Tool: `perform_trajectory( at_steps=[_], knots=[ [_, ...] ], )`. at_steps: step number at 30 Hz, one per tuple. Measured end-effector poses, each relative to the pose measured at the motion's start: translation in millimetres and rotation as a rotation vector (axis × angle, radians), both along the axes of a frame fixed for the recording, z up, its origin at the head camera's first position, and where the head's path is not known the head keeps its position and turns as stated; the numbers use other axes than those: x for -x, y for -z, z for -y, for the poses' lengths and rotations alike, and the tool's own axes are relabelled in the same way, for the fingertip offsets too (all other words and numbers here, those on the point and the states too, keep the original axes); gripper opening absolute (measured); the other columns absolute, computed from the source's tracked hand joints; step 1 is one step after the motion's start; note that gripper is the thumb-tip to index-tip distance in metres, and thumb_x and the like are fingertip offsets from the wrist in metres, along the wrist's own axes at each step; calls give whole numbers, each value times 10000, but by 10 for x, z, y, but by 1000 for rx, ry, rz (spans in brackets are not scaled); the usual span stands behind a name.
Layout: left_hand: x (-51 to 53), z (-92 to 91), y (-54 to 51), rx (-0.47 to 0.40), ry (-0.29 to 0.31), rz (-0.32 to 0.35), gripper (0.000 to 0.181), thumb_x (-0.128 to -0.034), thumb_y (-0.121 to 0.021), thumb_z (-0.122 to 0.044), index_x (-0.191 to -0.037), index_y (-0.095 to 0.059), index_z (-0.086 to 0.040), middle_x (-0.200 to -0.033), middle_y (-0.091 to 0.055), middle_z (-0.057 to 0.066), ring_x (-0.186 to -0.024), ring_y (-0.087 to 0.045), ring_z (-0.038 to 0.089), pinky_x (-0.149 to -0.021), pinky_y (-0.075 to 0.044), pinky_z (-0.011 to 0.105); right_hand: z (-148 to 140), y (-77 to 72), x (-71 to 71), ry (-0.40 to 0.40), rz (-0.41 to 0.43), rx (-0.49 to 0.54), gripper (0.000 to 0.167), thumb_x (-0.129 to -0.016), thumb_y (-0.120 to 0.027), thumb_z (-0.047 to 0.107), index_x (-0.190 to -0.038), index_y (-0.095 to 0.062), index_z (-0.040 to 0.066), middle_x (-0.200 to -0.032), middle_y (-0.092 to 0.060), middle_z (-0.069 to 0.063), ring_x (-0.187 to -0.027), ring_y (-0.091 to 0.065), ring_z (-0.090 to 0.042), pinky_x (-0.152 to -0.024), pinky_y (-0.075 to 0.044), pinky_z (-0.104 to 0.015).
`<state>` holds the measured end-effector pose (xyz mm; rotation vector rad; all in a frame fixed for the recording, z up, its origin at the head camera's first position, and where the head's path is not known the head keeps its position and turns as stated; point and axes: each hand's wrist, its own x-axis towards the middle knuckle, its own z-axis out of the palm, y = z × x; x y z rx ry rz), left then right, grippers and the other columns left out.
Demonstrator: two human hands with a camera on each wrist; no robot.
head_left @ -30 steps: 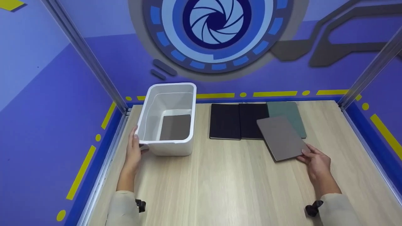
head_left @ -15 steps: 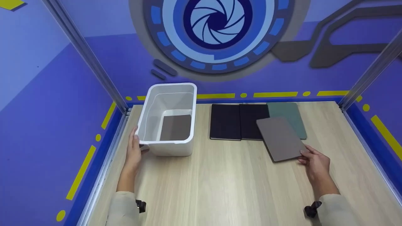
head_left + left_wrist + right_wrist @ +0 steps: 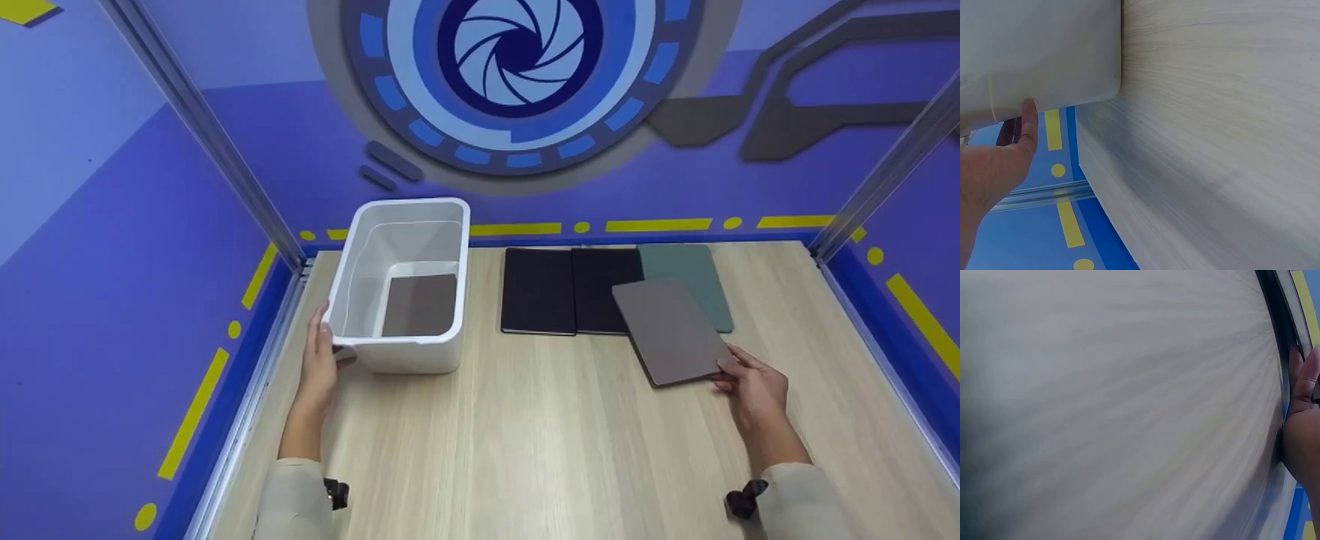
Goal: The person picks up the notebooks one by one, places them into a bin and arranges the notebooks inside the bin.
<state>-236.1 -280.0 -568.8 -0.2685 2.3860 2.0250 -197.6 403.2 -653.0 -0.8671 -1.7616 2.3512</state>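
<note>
1. The step in hand looks like handling one notebook: the right hand [image 3: 759, 386] pinches the grey-brown notebook [image 3: 667, 334] at its near right corner, thumb on the cover.
2. That notebook lies tilted across the right black notebook [image 3: 606, 274] and the green notebook [image 3: 682, 262]; whether it rests on them or hangs just above cannot be told. The left black notebook [image 3: 536, 291] is beside them on the counter [image 3: 540, 435].
3. The hands are well apart. The left hand [image 3: 320, 360] holds the near left corner of the white bin [image 3: 412, 358], where a brown notebook [image 3: 420, 305] lies on the floor.
4. The next move would seem to call for a firm pinch, since the notebook's far end has no hand under it, and for a steady bin.
5. Against one second ago, little differs: the right hand and its notebook corner sit marginally further left; the bin and left hand look unchanged.
</note>
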Motion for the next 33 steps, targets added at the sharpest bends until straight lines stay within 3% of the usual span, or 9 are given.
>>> perform_trajectory(
  at_steps=[10, 18, 26, 33],
  knots=[
    [-1, -5, 7, -4, -7, 11, 579, -1153, -141, -533, -1716, -67, -422, -1750, -225, 146, -1474, -431, 388, -1193, -408, 612, -21, -20, 21, -16, 18, 17, 359, -1002, -736, 58, -1327, -759, 209, -834, -817, 29, -662, -737, -98, -533, -569, -270],
    [4, -22, 8, 15, -10, -20, 585, -1161, -160, -512, -1725, -85, -372, -1719, -254, 166, -1461, -423, 376, -1156, -430, 600, -34, 9, 80, 9, 40, -21, 478, -995, -744, 57, -1461, -669, 137, -867, -817, 84, -695, -737, -87, -572, -569, -243],
    [3, -11, 6, 26, -4, -18, 592, -1162, -156, -512, -1728, -74, -359, -1745, -233, 158, -1495, -411, 395, -1182, -425, 643, -53, -17, 44, -14, -6, 73, 282, -995, -738, 38, -1200, -805, 220, -921, -819, 73, -690, -718, -92, -599, -574, -244],
    [-3, 1, 9, 19, -6, -13, 598, -1161, -155, -515, -1729, -66, -351, -1769, -204, 157, -1536, -390, 439, -1206, -402, 674, -50, -94, 22, -34, 4, 147, 278, -1034, -681, 46, -1081, -810, 288, -921, -818, 79, -671, -674, -88, -605, -551, -242]
  ],
)
